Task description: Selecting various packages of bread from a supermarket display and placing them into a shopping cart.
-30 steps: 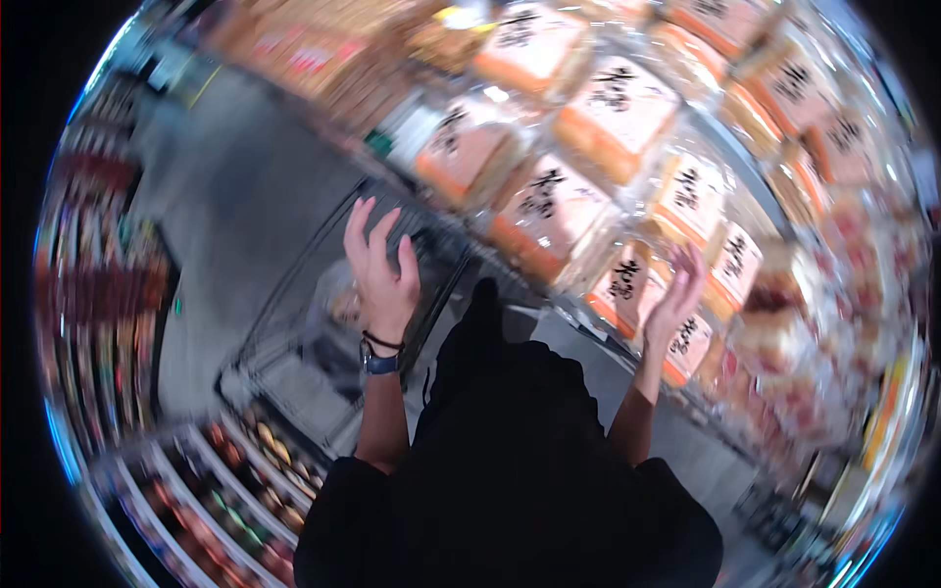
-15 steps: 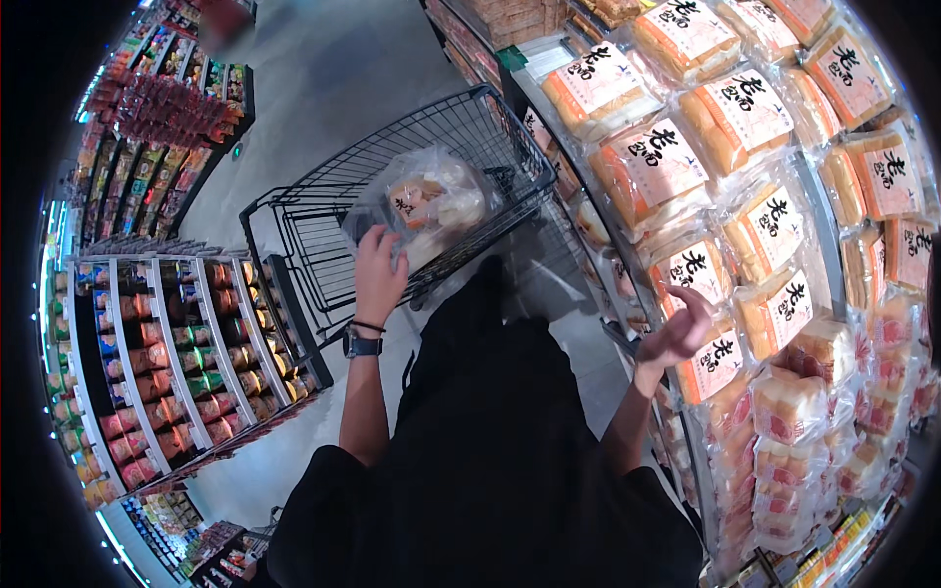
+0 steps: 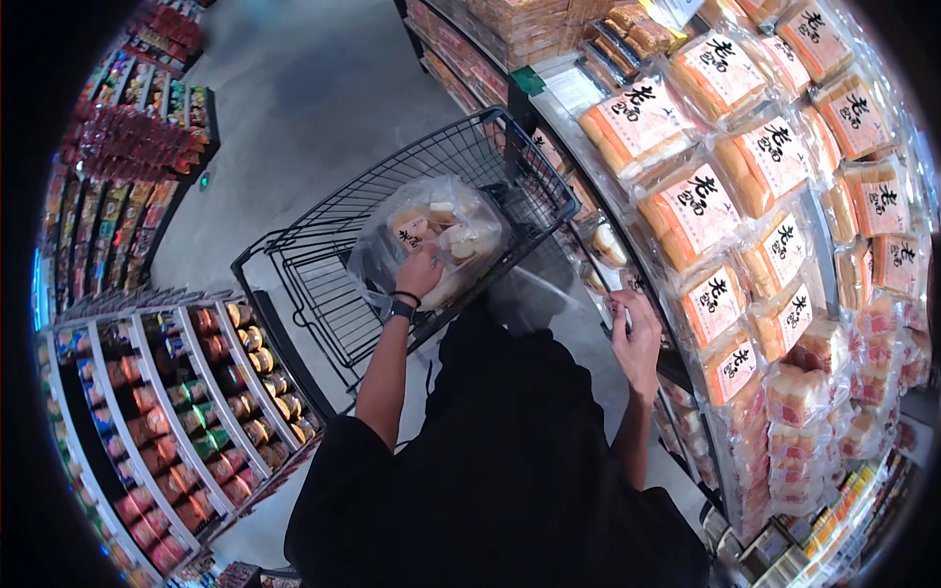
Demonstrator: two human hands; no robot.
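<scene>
A black wire shopping cart (image 3: 323, 211) stands in front of me, with a clear plastic bag (image 3: 377, 230) of packaged bread or buns (image 3: 472, 241) inside. My left hand (image 3: 420, 274), with a dark watch and a band on its wrist, reaches over the cart's near side. Its fingers are curled and pressed on the bag, by a pale printed label; their tips are partly hidden. My right hand (image 3: 639, 338) hovers beside the bread shelf's edge, fingers loosely bent and nothing visible in them. Nearest it on the display are wrapped bread loaves (image 3: 711, 306) with white and orange labels.
The bread display (image 3: 564, 93) runs along my right, its edge close to the cart. At left stands a shelf of colourful cups and tubs (image 3: 181, 412); farther off is another snack shelf (image 3: 127, 147). Grey floor (image 3: 265, 118) stretches beyond the cart.
My left hand has moved forward and right, down onto the bag. The right hand has lowered and drawn inward from the loaves, its fingers bending. The view has shifted slightly.
</scene>
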